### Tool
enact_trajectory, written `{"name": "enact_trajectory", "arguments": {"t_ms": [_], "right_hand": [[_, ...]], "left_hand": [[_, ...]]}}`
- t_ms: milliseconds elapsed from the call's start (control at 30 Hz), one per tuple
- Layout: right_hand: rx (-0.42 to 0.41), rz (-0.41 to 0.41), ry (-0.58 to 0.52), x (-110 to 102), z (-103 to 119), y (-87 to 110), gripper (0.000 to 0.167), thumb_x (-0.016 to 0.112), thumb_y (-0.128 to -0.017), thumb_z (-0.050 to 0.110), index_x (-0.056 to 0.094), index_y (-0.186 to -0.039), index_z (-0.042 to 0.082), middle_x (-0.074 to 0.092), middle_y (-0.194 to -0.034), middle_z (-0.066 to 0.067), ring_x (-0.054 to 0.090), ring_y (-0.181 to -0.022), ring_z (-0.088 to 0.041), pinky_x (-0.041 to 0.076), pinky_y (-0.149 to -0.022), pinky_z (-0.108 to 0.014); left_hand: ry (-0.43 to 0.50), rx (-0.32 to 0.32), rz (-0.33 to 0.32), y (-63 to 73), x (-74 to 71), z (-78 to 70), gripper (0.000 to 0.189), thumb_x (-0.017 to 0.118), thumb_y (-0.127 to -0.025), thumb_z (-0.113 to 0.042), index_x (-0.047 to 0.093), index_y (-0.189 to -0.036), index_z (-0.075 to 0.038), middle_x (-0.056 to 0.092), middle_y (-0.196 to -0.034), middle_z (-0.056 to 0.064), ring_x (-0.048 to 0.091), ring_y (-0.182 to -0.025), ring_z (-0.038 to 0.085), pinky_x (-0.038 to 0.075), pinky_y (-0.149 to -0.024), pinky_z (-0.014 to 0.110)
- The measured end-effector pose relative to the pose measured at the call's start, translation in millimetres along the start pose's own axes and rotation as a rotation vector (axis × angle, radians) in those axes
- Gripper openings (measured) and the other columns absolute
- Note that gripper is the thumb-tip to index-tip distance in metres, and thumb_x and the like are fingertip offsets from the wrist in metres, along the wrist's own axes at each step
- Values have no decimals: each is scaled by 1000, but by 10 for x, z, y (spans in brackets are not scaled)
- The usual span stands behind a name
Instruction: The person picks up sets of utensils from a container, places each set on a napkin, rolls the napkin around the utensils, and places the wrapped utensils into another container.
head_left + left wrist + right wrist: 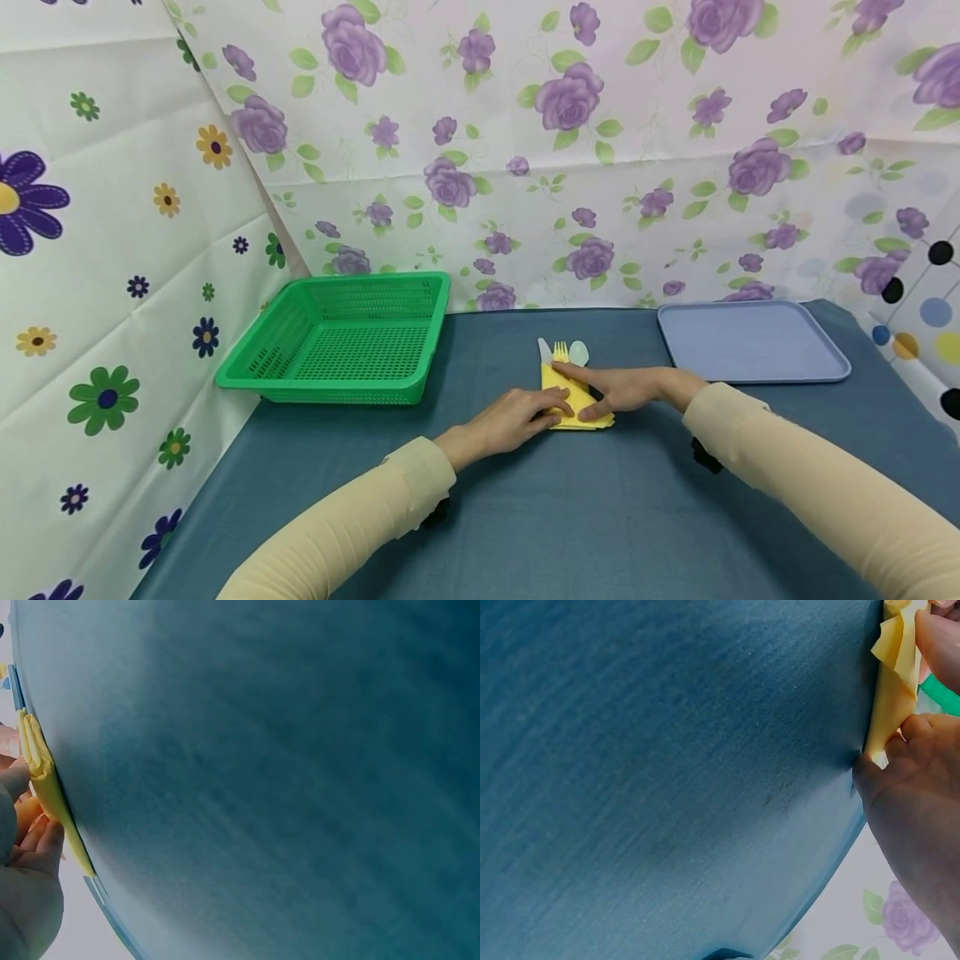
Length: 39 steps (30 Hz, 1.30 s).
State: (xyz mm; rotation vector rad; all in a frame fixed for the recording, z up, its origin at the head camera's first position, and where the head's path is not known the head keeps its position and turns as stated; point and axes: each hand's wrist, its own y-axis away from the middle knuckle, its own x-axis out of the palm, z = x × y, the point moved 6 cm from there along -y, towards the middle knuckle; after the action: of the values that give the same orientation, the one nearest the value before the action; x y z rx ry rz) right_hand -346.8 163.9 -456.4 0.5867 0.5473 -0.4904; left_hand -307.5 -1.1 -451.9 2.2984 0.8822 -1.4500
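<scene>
A folded yellow napkin (552, 377) lies on the blue-grey cloth in the head view. Out of its far end stick a pale knife (544, 350), a yellow fork (560, 348) and a pale green spoon (578, 353), their lower parts hidden by the napkin. My left hand (512, 421) reaches in from the left, its fingertips resting on the napkin's lower left. Across the napkin from the right lies my right hand (626, 389), fingers extended and thumb apart near the lower edge. Both wrist views catch the layered napkin (56, 799) edge-on, with fingers against it.
At the back left stands a green perforated basket (375, 390). A light blue tray (753, 342) lies at the back right. Flowered sheets (480, 208) hang behind the table and along its left side.
</scene>
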Motion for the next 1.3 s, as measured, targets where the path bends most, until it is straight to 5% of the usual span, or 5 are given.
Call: {"name": "enact_trajectory", "arguments": {"t_ms": [267,567,767,1000,1300], "right_hand": [[-14,-7,5,7,25,24,95,64,-105,40,-3,-169,18,-4,-175,-14,3,-158,-44,15,-122,-68],[-117,-142,268,93,208,246,78,59,-108,33,15,-167,5,7,-174,-15,6,-159,-40,12,-125,-64],[-139,-181,290,229,247,297,70,49,-113,27,14,-164,-5,9,-172,-24,7,-157,-46,13,-123,-66],[-103,-154,328,267,180,250,69,46,-114,27,12,-165,-2,5,-173,-21,4,-159,-42,11,-125,-64],[-95,-168,374,292,195,242,69,46,-114,27,12,-165,-3,6,-172,-23,6,-158,-44,14,-124,-63]], "left_hand": [[-20,38,15,-15,21,-29,27,56,-110,-17,67,-133,-22,58,-151,0,63,-127,11,50,-104,24],[-25,85,6,-38,39,-46,28,55,-110,-17,64,-137,-19,68,-134,-5,67,-114,7,51,-99,21],[-24,84,-5,-27,22,-32,27,56,-110,-17,66,-135,-19,69,-131,-6,67,-116,7,51,-101,22],[-75,-53,-4,15,3,57,40,56,-110,-30,56,-147,-15,62,-145,5,64,-124,16,52,-105,31],[-168,-170,147,54,51,85,63,39,-114,-43,27,-166,-11,20,-173,7,25,-157,22,29,-125,40]]}}
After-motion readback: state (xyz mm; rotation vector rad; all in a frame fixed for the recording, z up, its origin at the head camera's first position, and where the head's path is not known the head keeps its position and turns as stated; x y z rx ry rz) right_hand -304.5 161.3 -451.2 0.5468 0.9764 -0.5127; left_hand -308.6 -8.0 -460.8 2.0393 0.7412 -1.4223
